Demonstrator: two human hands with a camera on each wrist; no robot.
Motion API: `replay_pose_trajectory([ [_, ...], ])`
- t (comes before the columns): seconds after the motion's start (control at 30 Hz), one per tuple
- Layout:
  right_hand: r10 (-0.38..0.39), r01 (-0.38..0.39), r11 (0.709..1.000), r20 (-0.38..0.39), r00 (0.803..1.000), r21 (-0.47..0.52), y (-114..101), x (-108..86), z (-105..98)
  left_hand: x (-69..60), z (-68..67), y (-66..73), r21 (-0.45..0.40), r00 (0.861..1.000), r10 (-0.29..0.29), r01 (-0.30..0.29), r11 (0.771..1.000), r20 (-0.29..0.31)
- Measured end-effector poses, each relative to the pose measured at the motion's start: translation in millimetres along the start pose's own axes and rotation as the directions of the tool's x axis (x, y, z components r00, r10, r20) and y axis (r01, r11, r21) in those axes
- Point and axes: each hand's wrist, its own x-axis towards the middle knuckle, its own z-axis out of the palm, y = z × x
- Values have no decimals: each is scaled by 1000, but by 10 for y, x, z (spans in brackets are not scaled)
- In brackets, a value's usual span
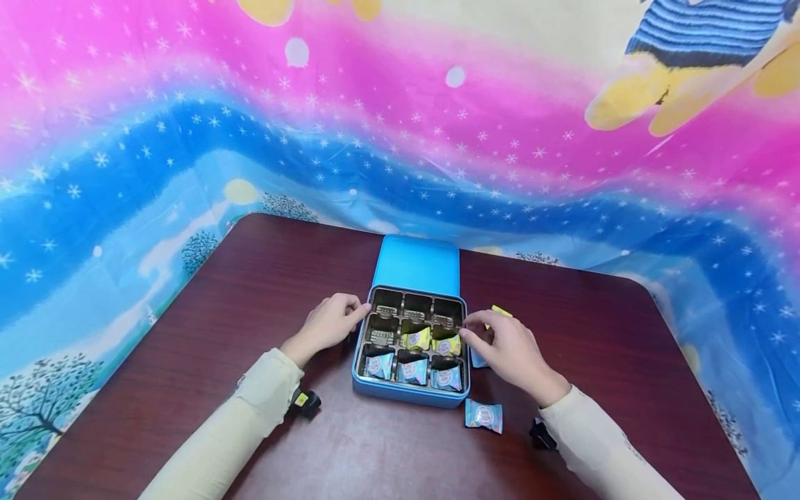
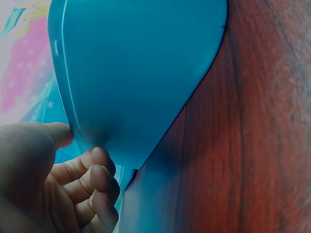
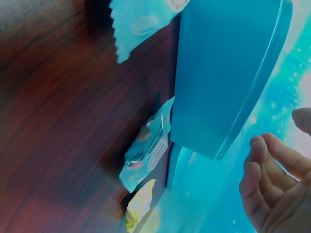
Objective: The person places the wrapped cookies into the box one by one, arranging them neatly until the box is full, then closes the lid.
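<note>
An open blue tin holds a dark divided tray; blue-wrapped candies occupy the three front compartments, yellow-wrapped candies the middle and right ones of the centre row. At the tin's back left corner, my left hand pinches the rim; the left wrist view shows its thumb at the edge and bent fingers by the wall. My right hand hovers at the tin's right side, fingers loosely bent and holding nothing, with a gap to the thumb.
The tin's blue lid is laid back behind it. To the right on the dark red table lie a blue candy near the front corner, another blue one beside the tin and a yellow one. A patterned cloth hangs behind.
</note>
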Motion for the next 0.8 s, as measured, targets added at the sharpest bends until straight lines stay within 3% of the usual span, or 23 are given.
replay_pose_trajectory([
  [0.8, 104, -104, 995, 2, 995, 5, 472, -111, -107, 12, 2, -3, -18, 1000, -4, 4, 1000, 8],
])
